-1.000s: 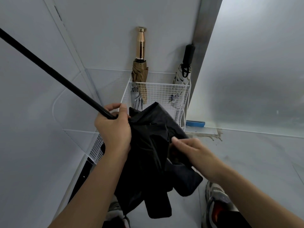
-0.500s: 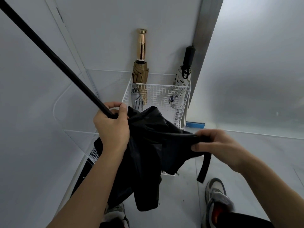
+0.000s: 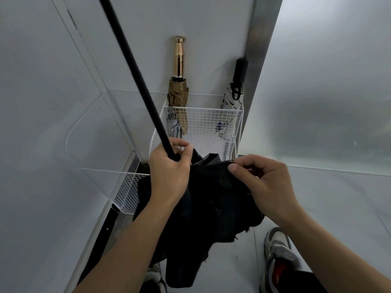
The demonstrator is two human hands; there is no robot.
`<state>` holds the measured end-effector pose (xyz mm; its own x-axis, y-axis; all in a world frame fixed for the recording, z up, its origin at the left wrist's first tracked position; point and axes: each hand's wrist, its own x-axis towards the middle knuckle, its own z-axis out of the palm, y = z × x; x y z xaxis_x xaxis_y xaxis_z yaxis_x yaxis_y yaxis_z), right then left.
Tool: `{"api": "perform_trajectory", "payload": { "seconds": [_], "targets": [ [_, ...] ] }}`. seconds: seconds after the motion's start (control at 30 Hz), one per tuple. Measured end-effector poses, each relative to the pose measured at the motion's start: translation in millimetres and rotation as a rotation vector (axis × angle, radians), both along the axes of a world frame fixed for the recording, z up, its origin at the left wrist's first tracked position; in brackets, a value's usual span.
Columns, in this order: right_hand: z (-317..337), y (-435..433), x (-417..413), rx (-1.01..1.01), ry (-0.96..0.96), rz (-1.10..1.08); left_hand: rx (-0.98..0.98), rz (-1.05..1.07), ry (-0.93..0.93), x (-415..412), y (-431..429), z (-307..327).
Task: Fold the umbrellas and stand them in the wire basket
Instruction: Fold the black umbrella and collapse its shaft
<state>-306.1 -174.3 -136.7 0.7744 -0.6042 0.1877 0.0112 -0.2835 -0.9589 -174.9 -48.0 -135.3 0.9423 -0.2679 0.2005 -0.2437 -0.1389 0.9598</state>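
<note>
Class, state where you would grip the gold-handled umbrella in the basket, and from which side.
Grip its gold handle, coming from the front: it stands upright, clear above the wire basket rim, with the wall close behind.

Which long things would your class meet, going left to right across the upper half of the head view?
black umbrella shaft → gold-handled tan umbrella → white patterned umbrella
</note>
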Motion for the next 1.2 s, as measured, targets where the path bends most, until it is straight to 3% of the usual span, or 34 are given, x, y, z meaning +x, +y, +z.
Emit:
{"api": "perform_trajectory", "payload": {
  "seconds": [0.13, 0.2, 0.33, 0.6, 0.77, 0.83, 0.93, 1.0, 1.1, 1.2],
  "targets": [
    [6, 1, -2, 0.092, 0.065, 0.058, 0.003, -0.017, 0.033, 1, -1, -1],
    [10, -6, -4, 0.186, 0.19, 0.176, -0.014, -0.002, 0.044, 3, 0, -1],
    [12, -8, -7, 0.138, 0.431, 0.331, -0.001, 0.008, 0.024, 7, 4, -3],
    [14, -8, -3, 0.405, 0.119, 0.155, 0.05, 0.02, -0.009, 9, 4, -5],
    [16, -16, -2, 0.687, -0.025, 0.111, 0.042, -0.029, 0.015, 10, 5, -3],
    [15, -18, -3, 0.614, 0.058, 0.158, 0.044, -0.053, 0.025, 7, 4, -3],
    [9, -15, -5, 0.257, 0.325, 0.228, 0.027, -0.069, 0.05, 7, 3, -1],
    [2, -14, -2, 0.096, 0.318, 0.135, 0.001, -0.101, 0.08, 9, 5, 1],
    [-2, -26, -1, 0.181, 0.212, 0.046, -0.037, -0.123, 0.123, 8, 5, 3],
    [-4, -36, -7, 0.263, 0.408, 0.268, -0.086, -0.057, 0.17, 11, 7, 3]
  ]
}}
